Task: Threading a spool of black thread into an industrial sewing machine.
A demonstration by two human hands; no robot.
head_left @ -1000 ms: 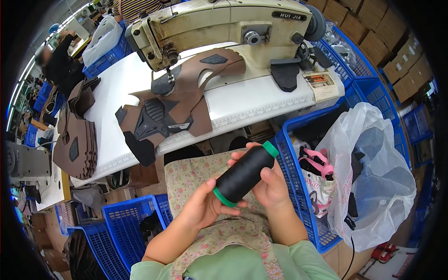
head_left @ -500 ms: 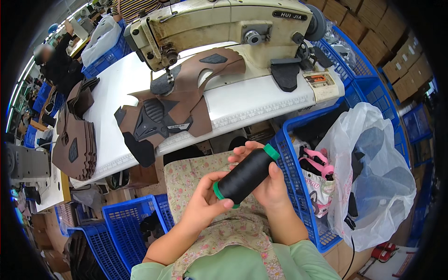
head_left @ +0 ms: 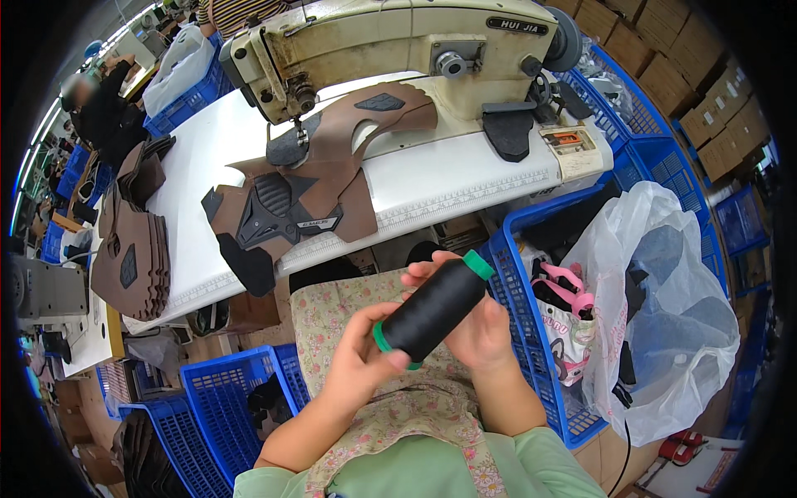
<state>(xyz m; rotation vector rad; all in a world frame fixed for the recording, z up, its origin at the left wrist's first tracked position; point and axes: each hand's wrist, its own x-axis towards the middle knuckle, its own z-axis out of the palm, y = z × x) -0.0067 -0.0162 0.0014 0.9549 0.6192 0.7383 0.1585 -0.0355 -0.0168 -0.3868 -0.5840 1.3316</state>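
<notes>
Spool (head_left: 433,309) of black thread w/ green end caps sits tilted over the lap, above a floral apron (head_left: 390,415). Left hand (head_left: 359,358) grasps the lower end, thumb over the green flange; right hand (head_left: 475,325) cups the upper body from behind, fingers wrapped round. Both hands closed on the spool, none free. To handle well: support both ends, keep grip on the flanges rather than the winding, so thread does not slip or snag. Blue crate (head_left: 531,332) stands just right of the hands, pink-strapped item inside; clear plastic bag (head_left: 672,315) beyond. Farther off, white worktop (head_left: 465,178) carries brown shoe-upper pieces (head_left: 324,178) under the cream sewing machine (head_left: 398,41).
</notes>
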